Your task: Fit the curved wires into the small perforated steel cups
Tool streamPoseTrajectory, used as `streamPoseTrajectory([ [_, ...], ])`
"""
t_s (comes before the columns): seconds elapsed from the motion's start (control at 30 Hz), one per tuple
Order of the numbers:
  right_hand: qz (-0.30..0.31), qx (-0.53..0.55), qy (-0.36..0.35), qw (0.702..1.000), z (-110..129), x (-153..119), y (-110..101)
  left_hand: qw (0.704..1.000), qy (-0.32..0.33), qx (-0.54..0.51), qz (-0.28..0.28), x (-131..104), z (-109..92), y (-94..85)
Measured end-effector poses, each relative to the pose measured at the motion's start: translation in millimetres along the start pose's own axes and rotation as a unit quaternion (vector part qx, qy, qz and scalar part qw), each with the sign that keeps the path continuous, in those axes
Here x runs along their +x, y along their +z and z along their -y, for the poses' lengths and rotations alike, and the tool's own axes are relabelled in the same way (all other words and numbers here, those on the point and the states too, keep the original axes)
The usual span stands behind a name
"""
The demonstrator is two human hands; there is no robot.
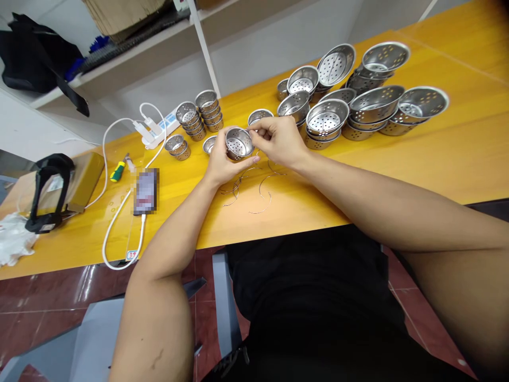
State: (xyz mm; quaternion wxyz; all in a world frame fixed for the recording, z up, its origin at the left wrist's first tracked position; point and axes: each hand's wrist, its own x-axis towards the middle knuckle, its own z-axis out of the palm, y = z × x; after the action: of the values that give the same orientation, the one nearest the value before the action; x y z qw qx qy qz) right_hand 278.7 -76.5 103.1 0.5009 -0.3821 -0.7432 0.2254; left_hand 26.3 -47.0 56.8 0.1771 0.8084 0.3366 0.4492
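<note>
A small perforated metal cup (239,143) is tilted toward me above the table, held in my left hand (223,162) with the thumb under its rim and the fingers behind. My right hand (278,139) is at the cup's right rim, its thumb and index finger pinched together; whatever is between them is too small to make out. Just below the hands, several thin curved wires (264,204) lie on the tabletop. Another small cup (209,144) sits partly hidden behind my left hand, and one more (260,115) stands behind my right fingers.
Stacks of larger perforated cups (328,116) stand at the right, smaller stacks (209,109) behind on the left. A power strip (161,130) with white cables, a phone (145,192), a green-yellow screwdriver (118,171) and a black stand (50,193) occupy the left side.
</note>
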Motion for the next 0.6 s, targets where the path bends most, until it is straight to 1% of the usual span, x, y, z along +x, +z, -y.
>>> streamPoseTrajectory([
  [0.17,0.002,0.025,-0.010,1.000,0.1,-0.8,1.6,1.000,-0.013,-0.013,0.004,-2.0,1.4,1.3],
  [0.27,0.030,0.062,-0.020,0.997,7.7,-1.4,-1.9,0.999,-0.018,-0.038,0.003,-2.8,9.3,2.1],
  [0.37,0.071,0.131,-0.026,0.988,14.6,0.2,-6.0,0.997,-0.033,-0.064,0.011,-2.9,16.8,0.9],
  [0.5,0.117,0.210,-0.004,0.971,15.8,3.5,-7.9,0.994,-0.022,-0.107,0.021,-3.4,20.3,-1.5],
  [0.6,0.111,0.229,0.018,0.967,13.2,5.4,-6.4,0.995,-0.001,-0.091,0.034,-4.4,20.3,0.0],
])
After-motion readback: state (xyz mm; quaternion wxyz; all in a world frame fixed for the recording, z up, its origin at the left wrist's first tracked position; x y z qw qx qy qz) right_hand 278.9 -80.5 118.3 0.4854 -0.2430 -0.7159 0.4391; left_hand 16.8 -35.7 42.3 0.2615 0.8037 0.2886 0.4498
